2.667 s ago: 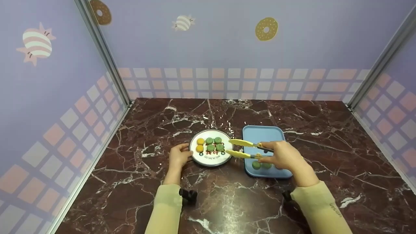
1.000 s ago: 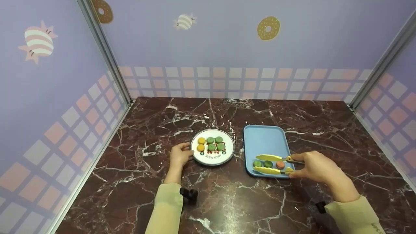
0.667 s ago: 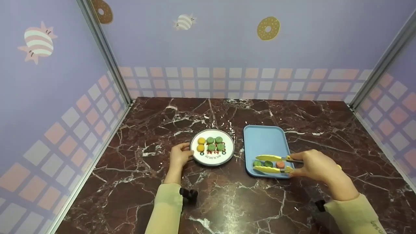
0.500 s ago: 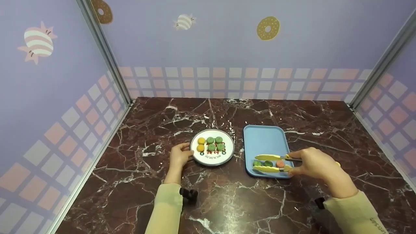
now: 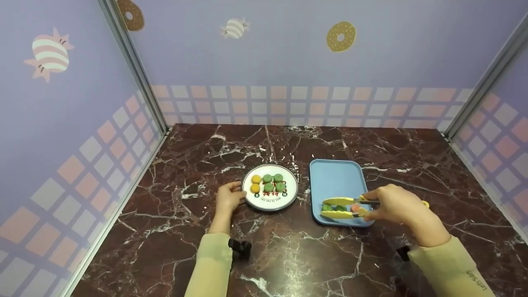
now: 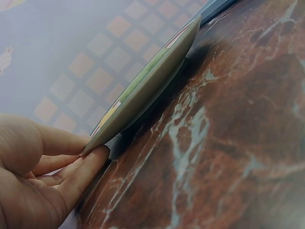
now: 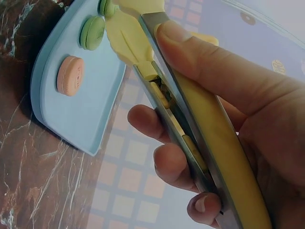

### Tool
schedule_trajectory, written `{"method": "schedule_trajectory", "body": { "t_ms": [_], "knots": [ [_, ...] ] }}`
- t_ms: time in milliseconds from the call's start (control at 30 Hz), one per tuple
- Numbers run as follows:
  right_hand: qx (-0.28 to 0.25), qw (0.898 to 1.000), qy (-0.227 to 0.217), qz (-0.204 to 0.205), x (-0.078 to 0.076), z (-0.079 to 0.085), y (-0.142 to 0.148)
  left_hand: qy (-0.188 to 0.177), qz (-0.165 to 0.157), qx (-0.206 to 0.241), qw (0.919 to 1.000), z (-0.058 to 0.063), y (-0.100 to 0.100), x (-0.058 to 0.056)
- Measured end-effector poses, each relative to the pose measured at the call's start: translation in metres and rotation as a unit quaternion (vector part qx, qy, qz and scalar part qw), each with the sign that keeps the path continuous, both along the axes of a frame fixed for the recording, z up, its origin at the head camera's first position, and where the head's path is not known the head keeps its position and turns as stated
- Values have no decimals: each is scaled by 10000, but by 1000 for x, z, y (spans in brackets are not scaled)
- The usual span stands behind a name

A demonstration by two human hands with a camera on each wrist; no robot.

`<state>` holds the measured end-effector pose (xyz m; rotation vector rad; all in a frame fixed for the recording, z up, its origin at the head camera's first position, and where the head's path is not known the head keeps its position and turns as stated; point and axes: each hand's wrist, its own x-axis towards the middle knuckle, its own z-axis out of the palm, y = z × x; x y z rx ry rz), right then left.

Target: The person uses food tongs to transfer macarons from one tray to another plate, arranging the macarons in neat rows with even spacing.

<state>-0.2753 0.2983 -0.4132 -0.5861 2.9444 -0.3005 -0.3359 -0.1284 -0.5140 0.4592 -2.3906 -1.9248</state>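
Observation:
My left hand (image 5: 228, 198) pinches the left rim of a round white plate (image 5: 260, 170) between thumb and fingers. Two yellow macarons (image 5: 255, 188) and several green macarons (image 5: 269, 187) lie on it. In my right hand (image 5: 392, 206) I grip metal tongs with yellow tips (image 5: 338, 201), lowered over the near part of a blue tray (image 5: 336, 177). The tips stand apart on both sides of two green macarons (image 7: 92, 33); whether they touch them cannot be told. A pinkish-orange macaron (image 7: 70, 75) sits beside these, nearer the hand, partly covered by the tongs in the head view.
Plate and tray stand side by side on a dark red marbled table (image 5: 288, 255) with a narrow gap between them. Purple walls (image 5: 280, 49) with pink and white checks enclose the table at the back and sides.
My right hand has carried the tongs from over the plate rightward and down to the tray. The tips have since drawn closer together around the green macarons. My left hand stays at the plate.

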Motion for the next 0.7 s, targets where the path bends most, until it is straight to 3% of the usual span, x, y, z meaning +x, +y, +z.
{"method": "schedule_trajectory", "body": {
  "t_ms": [700],
  "knots": [
    [-254, 9996, 57, 105, 2, -2, 4, 31, -13, -202, 9998, 1, -1, 2]
  ]
}}
